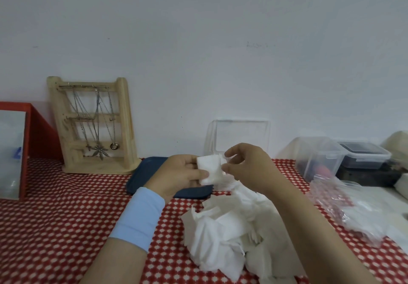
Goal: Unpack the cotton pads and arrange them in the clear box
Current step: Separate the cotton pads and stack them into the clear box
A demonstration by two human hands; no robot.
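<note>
My left hand, with a light blue wristband, grips a small stack of white square cotton pads above the table. My right hand pinches the right edge of that stack with thumb and fingers. Below the hands a loose heap of white cotton pads lies on the red dotted tablecloth. The clear box stands behind my hands with its lid raised against the wall; my hands hide its lower part.
A dark blue tray lies under my left hand. A wooden jewellery stand and a red-framed mirror stand at left. Clear lidded containers and a crumpled plastic bag sit at right.
</note>
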